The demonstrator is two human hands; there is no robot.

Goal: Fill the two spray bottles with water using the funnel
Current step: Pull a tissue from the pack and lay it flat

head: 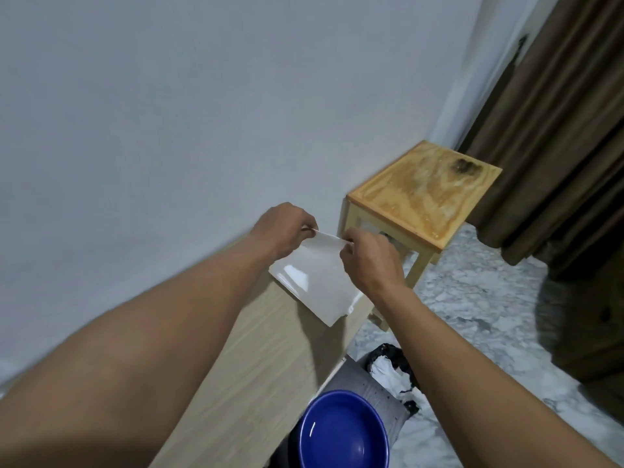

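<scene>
1. Neither the two spray bottles nor a funnel appears anywhere in view, so where they sit cannot be told.
2. What the hands hold instead is a glossy white sheet (315, 285), perhaps a flat plastic packet, its top edge stretched between them above the light wooden table (256, 359).
3. The left hand (287, 228) pinches the sheet's upper left corner; the right hand (368, 258) pinches the upper right, both clamped on it with fingertips close together. That grip suits tearing or pulling the top open, possibly to get at something inside.
4. Below the hands, nearer the person, a blue basin (342, 434) sits by the table's edge; whether it holds water is unclear.
5. Beside it, under the right forearm, a black-lined bin (395, 369) holds crumpled white material.
6. Beyond the hands stands a bare small wooden stool (425, 197).
</scene>
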